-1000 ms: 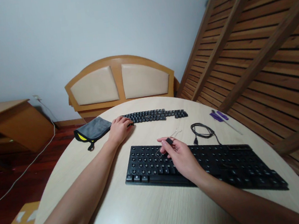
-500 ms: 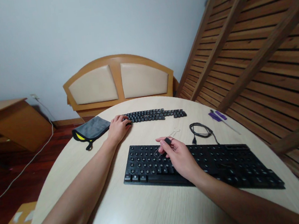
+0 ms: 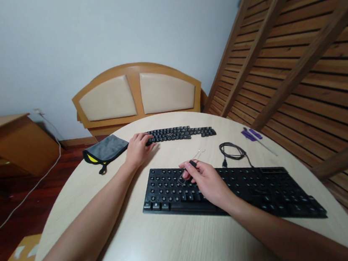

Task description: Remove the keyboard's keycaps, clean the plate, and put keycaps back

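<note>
A black keyboard (image 3: 180, 209) lies on the round table, most of its keycaps off and the pale switch stems showing. A few caps stay on its lower left edge. Above its left part, my right hand (image 3: 204, 182) is closed around the black handle of a wire keycap puller (image 3: 193, 163), with wire loops sticking out at both ends. Farther back lie rows of loose black keycaps (image 3: 174, 134). At their left end rests my left hand (image 3: 138, 149), fingers bent against a dark keycap (image 3: 149, 142) and thumb spread apart near the tabletop.
Left of the keycaps is a folded grey cloth (image 3: 108, 148) with a yellow underside. Behind the keyboard lies a coiled black cable (image 3: 233, 150). Purple-handled tools (image 3: 250, 134) are near the right table edge. A wooden headboard (image 3: 137, 92) and slatted wood (image 3: 306, 67) stand beyond.
My left thumb has moved away from the fingers at the end of the keycap rows. My right hand keeps its hold on the puller, nearly still. The view has shifted slightly.
</note>
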Available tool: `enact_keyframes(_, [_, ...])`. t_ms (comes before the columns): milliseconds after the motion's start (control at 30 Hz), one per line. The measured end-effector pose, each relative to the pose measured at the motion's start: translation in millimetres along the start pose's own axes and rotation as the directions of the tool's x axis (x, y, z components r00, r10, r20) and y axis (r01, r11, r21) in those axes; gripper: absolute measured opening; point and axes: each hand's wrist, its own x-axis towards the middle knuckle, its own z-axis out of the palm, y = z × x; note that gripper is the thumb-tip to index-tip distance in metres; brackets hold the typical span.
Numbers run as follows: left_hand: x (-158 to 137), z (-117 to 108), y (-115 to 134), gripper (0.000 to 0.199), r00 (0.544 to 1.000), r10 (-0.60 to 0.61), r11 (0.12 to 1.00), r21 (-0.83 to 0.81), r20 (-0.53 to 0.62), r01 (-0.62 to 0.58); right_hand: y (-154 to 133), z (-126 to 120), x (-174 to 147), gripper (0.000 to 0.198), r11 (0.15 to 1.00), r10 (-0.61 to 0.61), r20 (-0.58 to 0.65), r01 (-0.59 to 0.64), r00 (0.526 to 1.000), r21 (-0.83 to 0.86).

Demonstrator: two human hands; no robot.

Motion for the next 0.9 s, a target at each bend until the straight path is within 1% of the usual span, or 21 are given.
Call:
enact_keyframes(67, [-0.2, -7.9, 14.0, 0.033, 0.997, 0.034, 0.995, -0.098, 0.070, -0.027, -5.3, -4.9, -1.6, 0.037, 0.997, -0.011, 0.073, 0.016, 0.997, -0.070])
enact_keyframes(100, [0.0, -12.5, 21.9, 0.032, 0.989, 0.068, 0.987, -0.155, 0.130, -0.047, -7.9, -7.6, -2.8, 0.036, 0.993, -0.013, 0.117, 0.026, 0.993, -0.111])
enact_keyframes(167, [0.1, -22.2, 38.5, 0.029, 0.956, 0.148, 0.961, -0.267, 0.255, -0.077, -12.0, -12.6, -5.4, 0.036, 0.980, -0.006, 0.192, 0.044, 0.981, -0.192])
enact_keyframes(200, [-0.1, -27.0, 46.9, 0.029, 0.926, 0.197, 0.937, -0.340, 0.323, -0.081, -13.2, -14.5, -6.7, 0.035, 0.973, -0.001, 0.221, 0.051, 0.975, -0.225])
enact_keyframes(233, [-0.6, -31.6, 55.0, 0.028, 0.864, 0.252, 0.878, -0.478, 0.437, -0.015, -13.8, -15.9, -7.7, 0.035, 0.966, 0.004, 0.243, 0.058, 0.970, -0.251])
enact_keyframes(267, [-1.4, -35.7, 62.6, 0.026, 0.788, 0.309, 0.817, -0.573, 0.533, 0.067, -13.8, -16.8, -8.5, 0.036, 0.960, 0.008, 0.258, 0.065, 0.966, -0.273])
enact_keyframes(300, [-2.5, -39.3, 69.4, 0.026, 0.711, 0.354, 0.778, -0.613, 0.608, 0.137, -13.5, -17.1, -9.0, 0.037, 0.954, 0.011, 0.269, 0.070, 0.963, -0.291])
enact_keyframes(333, [-3.8, -42.4, 75.5, 0.026, 0.642, 0.387, 0.757, -0.626, 0.661, 0.189, -13.1, -17.1, -9.4, 0.039, 0.950, 0.012, 0.275, 0.075, 0.961, -0.304])
enact_keyframes(367, [-5.2, -45.1, 80.6, 0.026, 0.598, 0.407, 0.749, -0.627, 0.691, 0.214, -12.8, -16.8, -9.6, 0.039, 0.947, 0.011, 0.279, 0.079, 0.960, -0.310])
enact_keyframes(400, [-6.4, -47.5, 84.9, 0.026, 0.570, 0.415, 0.758, -0.616, 0.709, 0.215, -12.5, -16.2, -9.7, 0.040, 0.947, 0.010, 0.281, 0.081, 0.960, -0.309])
enact_keyframes(467, [-8.4, -52.2, 91.3, 0.028, 0.549, 0.397, 0.802, -0.569, 0.735, 0.182, -12.4, -14.7, -9.9, 0.040, 0.954, 0.005, 0.284, 0.081, 0.959, -0.290])
enact_keyframes(533, [-9.4, -57.0, 96.0, 0.035, 0.540, 0.346, 0.860, -0.489, 0.768, 0.145, -12.4, -13.2, -10.5, 0.039, 0.958, 0.002, 0.292, 0.082, 0.957, -0.274])
enact_keyframes(600, [-10.1, -61.0, 99.5, 0.041, 0.532, 0.298, 0.897, -0.423, 0.793, 0.127, -12.4, -12.2, -11.3, 0.039, 0.957, 0.002, 0.296, 0.083, 0.955, -0.277])
enact_keyframes(667, [-10.9, -63.1, 101.9, 0.042, 0.532, 0.286, 0.910, -0.399, 0.797, 0.110, -12.8, -11.7, -12.4, 0.039, 0.956, -0.007, 0.288, 0.091, 0.958, -0.280])
enact_keyframes(733, [-11.9, -63.1, 103.3, 0.041, 0.534, 0.298, 0.913, -0.399, 0.791, 0.082, -14.0, -11.4, -13.6, 0.039, 0.956, -0.030, 0.283, 0.110, 0.959, -0.271])
enact_keyframes(900, [-14.2, -59.4, 104.3, 0.041, 0.554, 0.348, 0.910, -0.415, 0.756, -0.005, -20.2, -10.7, -16.5, 0.037, 0.931, -0.128, 0.315, 0.224, 0.940, -0.289])
